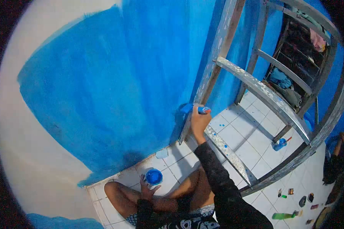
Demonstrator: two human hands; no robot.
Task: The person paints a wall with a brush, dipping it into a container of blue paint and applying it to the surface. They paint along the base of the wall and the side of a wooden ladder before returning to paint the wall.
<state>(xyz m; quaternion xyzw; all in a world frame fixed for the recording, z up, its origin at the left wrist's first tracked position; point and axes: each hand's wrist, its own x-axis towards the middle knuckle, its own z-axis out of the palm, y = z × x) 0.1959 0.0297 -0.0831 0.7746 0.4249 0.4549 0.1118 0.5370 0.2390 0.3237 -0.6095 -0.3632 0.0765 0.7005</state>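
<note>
My right hand (pixel 199 124) is closed around the handle of a paintbrush (pixel 204 110), which is smeared with blue and has a reddish end. Its bristles press against the blue painted wall (pixel 103 76), low down and close to the leg of a wooden ladder (pixel 208 82). On the tiles in front of my crossed legs stands a round cup of blue paint (pixel 154 176). My left hand (pixel 147 189) grips the near side of this cup, thumb and fingers curved around it.
The paint-spotted ladder stands to the right. Past its lower rung, a blue-stained container (pixel 280 144) with a brush sits on the white tiles. A green bottle (pixel 283 216) and several small items lie lower right, near another person (pixel 336 156). A rack with cloths (pixel 281 78) stands behind.
</note>
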